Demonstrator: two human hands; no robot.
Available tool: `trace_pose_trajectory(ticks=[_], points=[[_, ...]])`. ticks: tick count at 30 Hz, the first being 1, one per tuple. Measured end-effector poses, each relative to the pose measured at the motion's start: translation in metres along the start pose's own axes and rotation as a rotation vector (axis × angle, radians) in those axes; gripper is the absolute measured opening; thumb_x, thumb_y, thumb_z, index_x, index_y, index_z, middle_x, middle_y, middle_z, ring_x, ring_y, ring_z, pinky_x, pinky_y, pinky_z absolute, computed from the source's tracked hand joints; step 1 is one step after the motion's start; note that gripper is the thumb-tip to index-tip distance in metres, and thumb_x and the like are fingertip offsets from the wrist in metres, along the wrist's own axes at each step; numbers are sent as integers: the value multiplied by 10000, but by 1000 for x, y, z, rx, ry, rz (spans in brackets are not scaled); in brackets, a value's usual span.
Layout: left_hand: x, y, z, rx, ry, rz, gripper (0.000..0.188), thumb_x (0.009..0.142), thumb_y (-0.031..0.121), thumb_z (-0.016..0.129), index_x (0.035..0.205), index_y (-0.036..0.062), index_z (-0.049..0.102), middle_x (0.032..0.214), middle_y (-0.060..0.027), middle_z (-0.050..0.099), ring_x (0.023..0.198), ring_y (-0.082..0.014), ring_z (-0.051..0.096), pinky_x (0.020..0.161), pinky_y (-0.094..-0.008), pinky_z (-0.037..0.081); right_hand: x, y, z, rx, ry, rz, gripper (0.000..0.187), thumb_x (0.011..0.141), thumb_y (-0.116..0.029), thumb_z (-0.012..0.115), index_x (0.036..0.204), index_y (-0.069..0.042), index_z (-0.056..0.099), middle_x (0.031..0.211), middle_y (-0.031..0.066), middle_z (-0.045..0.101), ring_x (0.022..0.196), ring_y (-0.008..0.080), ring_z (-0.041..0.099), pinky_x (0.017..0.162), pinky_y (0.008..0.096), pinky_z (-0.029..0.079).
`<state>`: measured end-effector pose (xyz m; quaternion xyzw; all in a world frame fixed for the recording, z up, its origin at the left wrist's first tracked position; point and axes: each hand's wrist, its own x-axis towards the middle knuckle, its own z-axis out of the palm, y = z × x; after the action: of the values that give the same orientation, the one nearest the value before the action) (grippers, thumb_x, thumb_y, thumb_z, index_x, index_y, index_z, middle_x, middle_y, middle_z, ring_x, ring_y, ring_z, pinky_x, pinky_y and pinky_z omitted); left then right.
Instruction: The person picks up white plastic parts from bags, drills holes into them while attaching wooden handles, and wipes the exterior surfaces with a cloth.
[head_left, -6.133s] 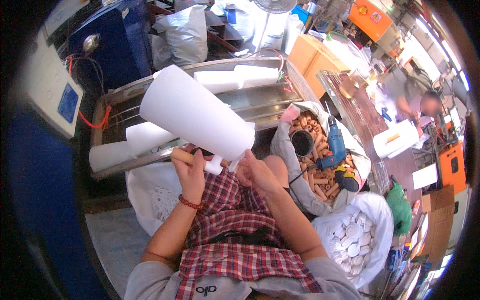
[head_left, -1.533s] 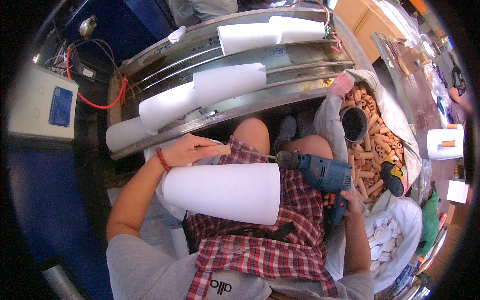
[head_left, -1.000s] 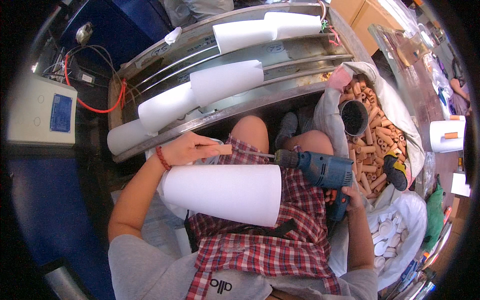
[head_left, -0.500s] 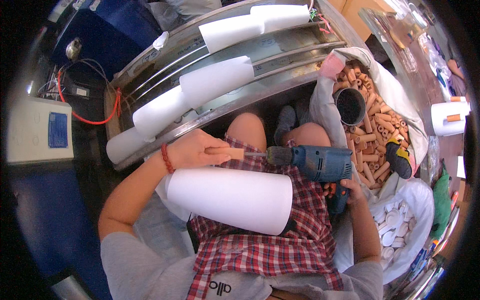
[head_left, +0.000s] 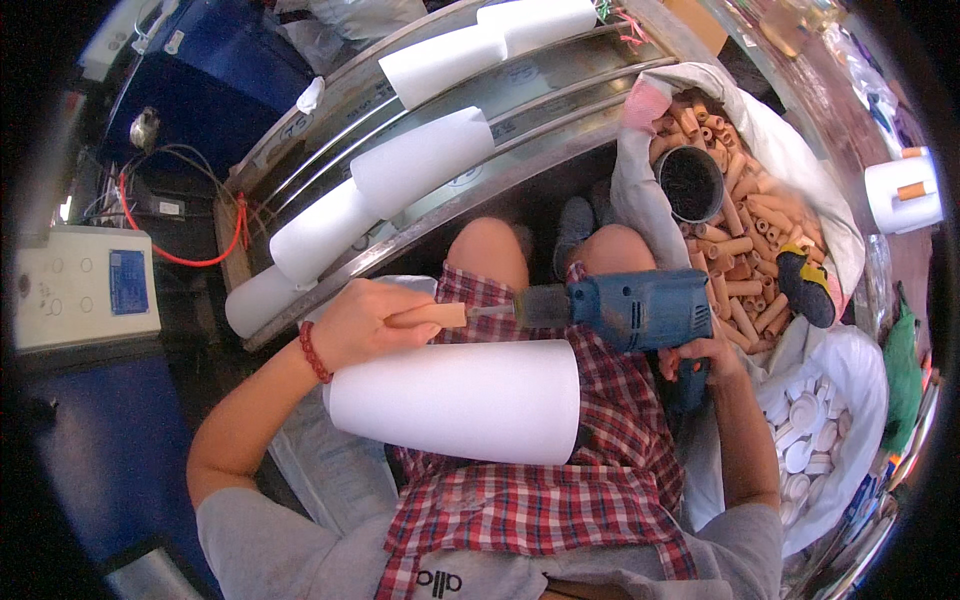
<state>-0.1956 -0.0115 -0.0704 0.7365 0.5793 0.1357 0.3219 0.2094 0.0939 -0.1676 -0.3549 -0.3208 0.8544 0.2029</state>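
Note:
My left hand (head_left: 360, 325), with a red bead bracelet at the wrist, is closed around a tan tube (head_left: 440, 316). The tube's right end meets the metal bit (head_left: 490, 312) of a blue electric drill (head_left: 645, 308); how deep the bit reaches inside is hidden. Wrapped round the drill's grip is my right hand (head_left: 708, 358), its fingers near the trigger. Below the tube, a large white tapered sleeve (head_left: 460, 402) lies across my lap on a red plaid apron (head_left: 540, 500), close to my left wrist.
Several white sleeves (head_left: 420, 150) rest along a metal-railed trough (head_left: 330, 160) ahead. At the right, a sack (head_left: 840, 215) holds many tan tubes (head_left: 745, 250), a dark round cup (head_left: 690, 185) and a black-yellow glove (head_left: 806, 287). Nearer, a white bag (head_left: 858, 400) contains white plastic pieces (head_left: 803, 412).
Both hands, with the tube and drill, have shifted slightly left in view. The tube still meets the bit. The whole view has also moved a little.

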Motion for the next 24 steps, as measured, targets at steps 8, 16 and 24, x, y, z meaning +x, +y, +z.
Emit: trace_pose_trajectory(ticks=[8, 16, 24], points=[[-16, 18, 16, -22, 25, -12, 270, 755, 243, 685, 894, 13, 656, 759, -155, 636, 643, -286, 615, 581, -350, 478, -22, -23, -4, -381, -152, -67, 501, 612, -148, 711, 1031, 56, 528, 748, 144, 647, 556, 178, 605, 492, 262, 489], [-20, 40, 37, -80, 73, -90, 330, 748, 295, 712, 958, 49, 646, 776, -160, 635, 693, -291, 634, 615, -357, 486, -66, -54, -16, -392, -188, -181, 606, 653, -222, 729, 1132, 43, 469, 791, 145, 657, 575, 154, 605, 471, 223, 455], [-24, 96, 45, 64, 116, -235, 368, 769, 400, 689, 759, 52, 567, 622, -116, 571, 558, -275, 566, 523, -361, 439, -90, -69, -34, -104, 264, -472, 378, 730, -213, 681, 999, 25, 563, 784, 97, 629, 641, 161, 606, 523, 244, 477]])
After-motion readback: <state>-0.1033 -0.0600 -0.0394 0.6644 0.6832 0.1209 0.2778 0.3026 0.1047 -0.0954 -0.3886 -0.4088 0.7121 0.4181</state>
